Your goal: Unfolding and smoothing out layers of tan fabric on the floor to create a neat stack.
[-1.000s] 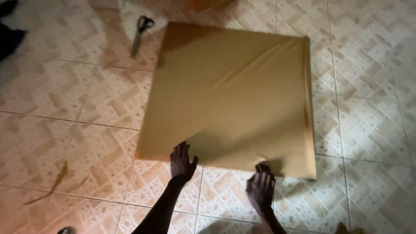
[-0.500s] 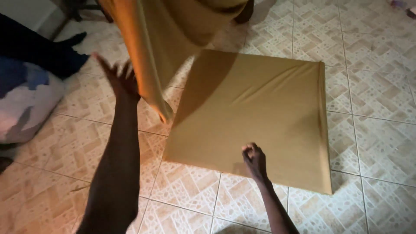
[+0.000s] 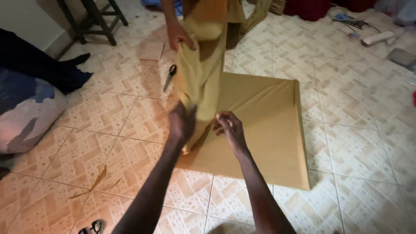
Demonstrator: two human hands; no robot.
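A folded tan cloth (image 3: 268, 125) lies flat on the tiled floor. Above it hangs a second strip of the same tan cloth (image 3: 201, 78), held at its top by another person's hand (image 3: 178, 35). My left hand (image 3: 182, 121) grips the lower part of that hanging strip. My right hand (image 3: 229, 126) is beside it, fingers curled at the strip's lower edge, just over the flat cloth.
Scissors (image 3: 170, 77) lie on the floor left of the cloth, near a small pink block (image 3: 150, 50). A stool's dark legs (image 3: 93, 19) stand at the back left. A person's dark-clothed leg (image 3: 43, 65) and a patterned cushion (image 3: 26, 117) are at left. Cables and clutter (image 3: 372, 34) lie at back right.
The view tilted up. My left hand went from the flat cloth's near edge up to the hanging strip and took hold of it; my right hand lifted from the flat cloth to the strip's lower edge.
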